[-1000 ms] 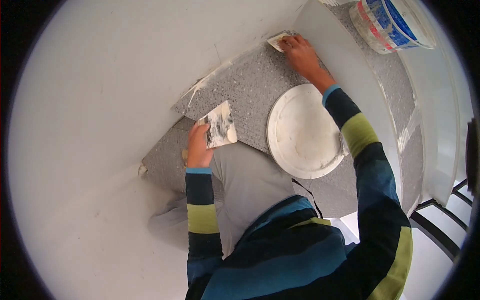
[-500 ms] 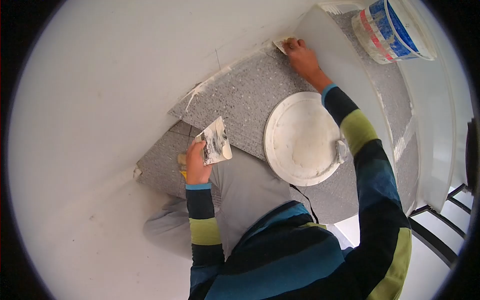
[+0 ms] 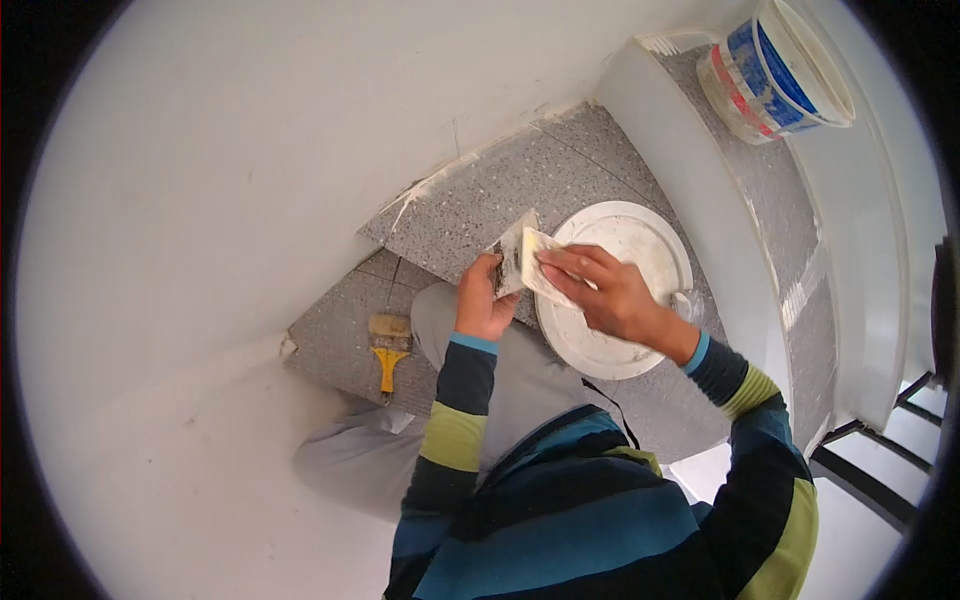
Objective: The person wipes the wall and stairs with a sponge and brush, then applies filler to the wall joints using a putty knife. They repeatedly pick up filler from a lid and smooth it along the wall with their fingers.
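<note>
My left hand [image 3: 482, 300] grips a flat, putty-smeared scraper [image 3: 509, 245] in front of my knee. Against its face is a cream-coloured spreader [image 3: 533, 268], pinched in the fingers of my right hand [image 3: 612, 296]. The two blades overlap, and the spreader hides part of the scraper. Both hands are above the grey speckled step, with the right one over a round white lid [image 3: 640, 235]. A grey lump of putty [image 3: 686, 303] sits at the lid's right rim.
A flat brush [image 3: 389, 340] with a yellow handle lies on the lower step, left of my leg. On the higher step at upper right stands a putty-stained bucket [image 3: 765, 85]. The white wall [image 3: 250, 180] curves along the left, and black railing bars [image 3: 865, 480] show at right.
My right hand has come back from the wall corner with the spreader, down to the scraper. My left hand has moved right and slightly up, uncovering the brush.
</note>
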A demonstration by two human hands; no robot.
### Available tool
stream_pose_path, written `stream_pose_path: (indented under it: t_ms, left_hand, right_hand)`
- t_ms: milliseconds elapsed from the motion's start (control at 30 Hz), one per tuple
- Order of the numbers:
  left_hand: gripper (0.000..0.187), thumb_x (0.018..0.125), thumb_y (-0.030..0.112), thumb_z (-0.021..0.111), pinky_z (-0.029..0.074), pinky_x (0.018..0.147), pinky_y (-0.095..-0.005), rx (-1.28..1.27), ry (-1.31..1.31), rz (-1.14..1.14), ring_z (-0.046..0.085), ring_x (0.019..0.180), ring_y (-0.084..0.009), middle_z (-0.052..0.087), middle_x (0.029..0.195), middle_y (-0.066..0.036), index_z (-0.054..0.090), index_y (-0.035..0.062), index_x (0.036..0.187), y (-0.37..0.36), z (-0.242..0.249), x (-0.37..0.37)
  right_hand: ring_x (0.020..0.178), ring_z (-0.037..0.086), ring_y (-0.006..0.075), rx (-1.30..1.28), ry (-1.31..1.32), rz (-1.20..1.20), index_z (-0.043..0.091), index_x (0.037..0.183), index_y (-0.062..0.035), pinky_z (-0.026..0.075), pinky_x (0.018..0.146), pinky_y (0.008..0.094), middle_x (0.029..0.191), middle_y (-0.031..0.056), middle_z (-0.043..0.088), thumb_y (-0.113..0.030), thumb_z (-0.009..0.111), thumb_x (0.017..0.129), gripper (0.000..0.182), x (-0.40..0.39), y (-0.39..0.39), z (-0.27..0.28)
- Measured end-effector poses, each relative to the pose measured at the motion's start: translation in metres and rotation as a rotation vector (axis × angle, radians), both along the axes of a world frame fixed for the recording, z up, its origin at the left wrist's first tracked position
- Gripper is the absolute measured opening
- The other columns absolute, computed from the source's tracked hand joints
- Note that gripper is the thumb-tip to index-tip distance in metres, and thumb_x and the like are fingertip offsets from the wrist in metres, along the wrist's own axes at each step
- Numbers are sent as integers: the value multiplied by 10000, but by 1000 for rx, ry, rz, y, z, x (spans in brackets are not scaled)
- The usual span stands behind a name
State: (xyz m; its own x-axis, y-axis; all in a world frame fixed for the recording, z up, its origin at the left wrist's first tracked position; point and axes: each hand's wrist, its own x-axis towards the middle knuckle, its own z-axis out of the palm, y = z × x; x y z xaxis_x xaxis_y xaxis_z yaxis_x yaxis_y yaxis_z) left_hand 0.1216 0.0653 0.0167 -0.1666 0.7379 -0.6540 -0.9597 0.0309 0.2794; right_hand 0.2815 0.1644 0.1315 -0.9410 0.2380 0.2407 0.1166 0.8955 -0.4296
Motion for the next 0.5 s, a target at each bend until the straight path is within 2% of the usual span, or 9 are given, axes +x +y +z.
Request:
stream_pose_path:
  t_ms: [33, 67, 133, 167, 233, 300, 367, 433, 500]
  left_hand:
    - [148, 828, 128, 495, 451, 490, -229, 28, 31, 6, 572, 742, -162, 569, 886, -64, 523, 17, 922, -7, -5, 4]
    - [131, 829, 129, 496, 427, 443, -224, 60, 65, 9, 560, 712, -151, 564, 856, -55, 521, 26, 906, -11, -8, 5]
    - [177, 826, 136, 502, 477, 534, -242, 141, -60, -15, 584, 773, -168, 583, 909, -62, 535, 36, 968, -20, 22, -10]
    - [208, 821, 134, 505, 490, 592, -254, 112, 43, 19, 592, 803, -173, 588, 946, -67, 537, 37, 1002, -22, 29, -13]
    - [289, 813, 127, 508, 497, 743, -279, 138, 179, 28, 606, 876, -182, 597, 1017, -72, 530, 33, 1085, -34, 32, -22]
    - [278, 812, 128, 509, 499, 722, -274, 102, 187, 36, 607, 857, -175, 602, 1001, -66, 533, 35, 1073, -39, 34, -25]
    - [248, 809, 135, 516, 494, 654, -263, 49, 216, 18, 603, 806, -159, 609, 945, -44, 541, 42, 1038, -44, 37, -28]
    - [241, 808, 137, 515, 486, 627, -257, -3, 196, 30, 599, 788, -155, 606, 928, -36, 542, 43, 1028, -49, 32, -27]
    - [241, 811, 149, 508, 475, 644, -263, -44, 198, 43, 587, 793, -161, 593, 915, -36, 541, 40, 1024, -52, 36, -22]
  right_hand:
    - [959, 572, 270, 0, 8, -15, 595, 1094, -72, 504, 783, 319, 1144, 120, 520, 66, 551, 630, 486, 12, -5, -5]
    - [930, 588, 269, -73, -65, -202, 591, 1101, -62, 506, 771, 313, 1151, 131, 525, 61, 558, 638, 480, 30, -3, -16]
    - [881, 618, 277, -329, -157, -481, 582, 1107, -21, 508, 753, 321, 1120, 161, 556, 32, 584, 675, 435, 68, -1, -31]
    - [839, 623, 283, -566, -225, -646, 547, 1130, 21, 507, 726, 323, 1041, 181, 583, -13, 609, 706, 431, 94, -5, -46]
    - [886, 603, 292, -695, -385, -791, 509, 1167, 25, 486, 769, 336, 1039, 187, 580, -41, 619, 714, 471, 114, -26, -39]
    - [932, 582, 302, -824, -534, -940, 471, 1204, 28, 465, 812, 350, 1036, 194, 578, -68, 630, 723, 515, 122, -32, -44]
    - [1045, 503, 329, -71, -165, -766, 386, 1261, 28, 388, 914, 371, 1103, 210, 538, -120, 635, 739, 598, 121, -27, -62]
    - [1121, 424, 354, -299, 92, -735, 358, 1280, 7, 313, 974, 403, 1172, 224, 478, -173, 637, 748, 628, 80, 1, -53]
    - [1142, 370, 384, -77, 267, -626, 325, 1307, 9, 287, 973, 447, 1142, 223, 470, -207, 590, 777, 631, 41, 48, -71]
